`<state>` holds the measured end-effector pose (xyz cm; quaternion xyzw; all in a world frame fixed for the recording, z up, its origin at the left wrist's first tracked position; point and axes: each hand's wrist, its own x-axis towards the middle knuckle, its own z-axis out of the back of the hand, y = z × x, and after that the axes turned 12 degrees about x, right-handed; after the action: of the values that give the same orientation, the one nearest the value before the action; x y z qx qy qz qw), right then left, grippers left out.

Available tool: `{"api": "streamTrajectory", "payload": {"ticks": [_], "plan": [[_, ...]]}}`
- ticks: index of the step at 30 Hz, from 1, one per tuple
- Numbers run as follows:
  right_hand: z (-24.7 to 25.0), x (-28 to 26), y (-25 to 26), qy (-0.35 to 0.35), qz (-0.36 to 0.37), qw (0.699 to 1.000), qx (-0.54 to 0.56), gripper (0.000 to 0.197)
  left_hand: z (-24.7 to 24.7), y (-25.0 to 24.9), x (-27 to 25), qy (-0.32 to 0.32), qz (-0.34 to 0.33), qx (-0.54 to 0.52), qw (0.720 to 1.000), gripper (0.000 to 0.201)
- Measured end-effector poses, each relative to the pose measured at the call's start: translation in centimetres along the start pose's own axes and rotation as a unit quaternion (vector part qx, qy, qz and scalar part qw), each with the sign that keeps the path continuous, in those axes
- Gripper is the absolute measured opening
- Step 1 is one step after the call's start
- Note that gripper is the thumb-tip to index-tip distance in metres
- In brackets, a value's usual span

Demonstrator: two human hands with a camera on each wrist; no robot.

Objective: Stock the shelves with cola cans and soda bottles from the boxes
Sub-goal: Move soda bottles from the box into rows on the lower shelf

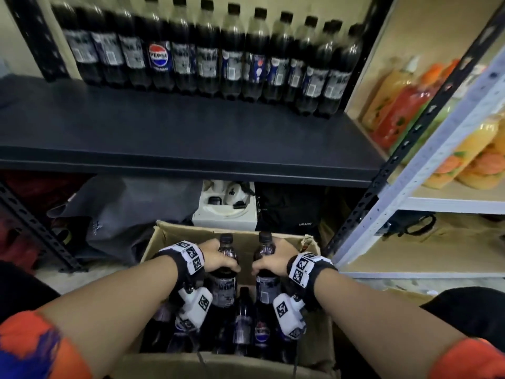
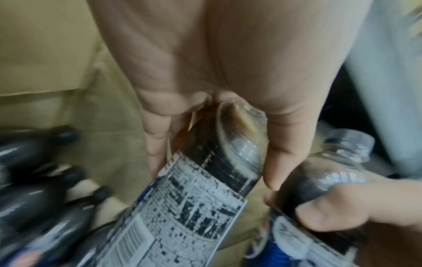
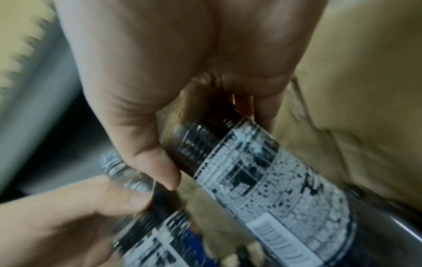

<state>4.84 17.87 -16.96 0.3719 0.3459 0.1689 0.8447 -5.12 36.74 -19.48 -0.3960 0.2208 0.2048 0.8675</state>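
Over the open cardboard box (image 1: pixel 155 242) each hand holds a dark cola bottle upright by its shoulder. My left hand (image 1: pixel 218 257) grips the left bottle (image 1: pixel 224 285), its fingers (image 2: pixel 157 144) and thumb curled round the bottle (image 2: pixel 194 198). My right hand (image 1: pixel 269 262) grips the right bottle (image 1: pixel 267 285), wrapped round the bottle (image 3: pixel 262 180) just above the label. Several more cola bottles (image 1: pixel 244 324) stand in the box below. A row of cola bottles (image 1: pixel 191 56) lines the back of the dark shelf (image 1: pixel 177 138).
The box stands on the floor in front of the dark shelf's front edge (image 1: pixel 191 168). Bags (image 1: pixel 123 214) and a white tray (image 1: pixel 226 206) lie under that shelf. A white rack (image 1: pixel 437 149) with juice bottles (image 1: pixel 470 157) stands on the right.
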Motion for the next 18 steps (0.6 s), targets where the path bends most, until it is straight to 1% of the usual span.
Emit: {"api": "streamTrajectory", "payload": {"ticks": [2,3,5,6,8,9,11,13,14,17,18], "plan": [[1.3,-1.0,1.3,-0.001,0.031,1.0,-0.001,0.05,1.2,-1.7,-1.2,0.003,-0.024,0.002,1.0,0.057],[2.0,-1.5,2.0,-0.002,0.048,0.999,0.003,0.048,1.7,-2.4,-1.8,-0.002,-0.034,0.005,0.999,0.057],[3.3,-2.4,3.4,0.012,0.081,0.997,0.007,0.042,3.0,-3.4,-2.6,-0.021,-0.041,0.007,0.999,0.073],[4.0,-2.8,4.2,0.019,0.093,0.995,0.009,0.038,3.7,-3.9,-3.1,-0.033,-0.051,-0.005,0.998,0.077],[5.2,-3.6,5.5,0.029,0.114,0.993,0.026,0.035,5.3,-4.7,-4.3,-0.05,-0.074,-0.042,0.995,0.071],[5.8,-3.9,6.0,0.031,0.123,0.991,0.035,0.035,6.1,-4.9,-4.7,-0.059,-0.079,-0.068,0.993,0.072],[7.0,-4.4,6.6,0.042,0.142,0.988,0.051,0.029,7.6,-5.6,-5.8,-0.075,-0.087,-0.111,0.987,0.079],[8.0,-4.7,6.9,0.037,0.155,0.984,0.076,0.024,8.6,-6.4,-7.1,-0.085,-0.102,-0.154,0.979,0.067],[8.4,-4.8,7.1,0.025,0.16,0.983,0.09,0.024,9.0,-6.8,-7.6,-0.095,-0.112,-0.169,0.975,0.062],[9.7,-4.6,7.9,0.008,0.192,0.973,0.125,0.036,10.1,-8.0,-8.9,-0.137,-0.161,-0.217,0.953,0.064],[10.1,-4.6,8.3,0.005,0.201,0.97,0.139,0.038,10.5,-8.3,-9.2,-0.158,-0.175,-0.231,0.944,0.061]]}}
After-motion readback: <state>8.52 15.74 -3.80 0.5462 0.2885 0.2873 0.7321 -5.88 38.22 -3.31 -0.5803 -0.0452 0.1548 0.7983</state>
